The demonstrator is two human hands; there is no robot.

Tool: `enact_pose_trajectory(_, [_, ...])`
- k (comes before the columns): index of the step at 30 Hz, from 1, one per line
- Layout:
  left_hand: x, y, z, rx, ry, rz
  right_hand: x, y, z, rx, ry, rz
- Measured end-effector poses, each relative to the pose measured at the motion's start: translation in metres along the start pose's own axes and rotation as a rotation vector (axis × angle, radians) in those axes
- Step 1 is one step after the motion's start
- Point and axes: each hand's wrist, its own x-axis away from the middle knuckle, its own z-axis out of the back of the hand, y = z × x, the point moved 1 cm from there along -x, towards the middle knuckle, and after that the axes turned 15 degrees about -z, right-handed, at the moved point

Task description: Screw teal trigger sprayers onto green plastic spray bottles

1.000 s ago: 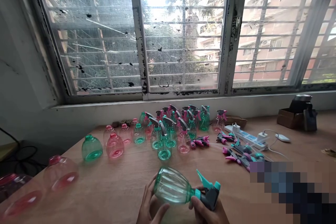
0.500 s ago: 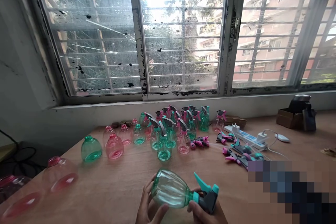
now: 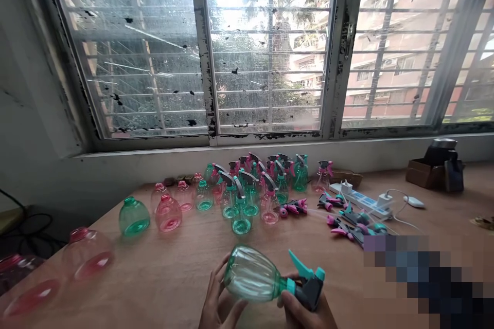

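Observation:
A clear green spray bottle (image 3: 252, 273) lies tilted on its side above the table's near edge, its base to the left. My left hand (image 3: 219, 295) is wrapped round the base end, thumb underneath in front. At the other end, my right hand (image 3: 303, 308) grips the black and teal spray head (image 3: 309, 288) by its teal collar at the bottle's neck. The trigger points up and away. The spray head sits on the neck; how tightly it is screwed on, I cannot tell. Fingers behind the bottle are partly hidden.
Finished-looking spray bottles (image 3: 241, 216) stand grouped at the back middle. Headless pink bottles (image 3: 169, 214) and green bottles (image 3: 134, 217) stand to the left. Loose spray heads (image 3: 349, 231) lie at the right, near a white power strip (image 3: 365, 203). A cardboard box (image 3: 428, 175) stands farther right.
My right hand and the spray head have shifted slightly to the right. The bottle has barely moved, and both hands still hold on.

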Motion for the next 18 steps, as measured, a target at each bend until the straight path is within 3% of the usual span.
enact_pose_trajectory(7, [0.003, -0.003, -0.001, 0.046, 0.005, 0.027, -0.008, 0.007, 0.008, -0.036, -0.096, -0.027])
enact_pose_trajectory(13, [0.004, 0.001, -0.001, 0.021, 0.032, 0.134, -0.007, 0.012, 0.01, 0.068, -0.11, -0.022])
enact_pose_trajectory(18, [0.005, 0.011, -0.005, 0.138, 0.076, 0.235, -0.008, 0.015, 0.01, 0.029, -0.148, -0.059])
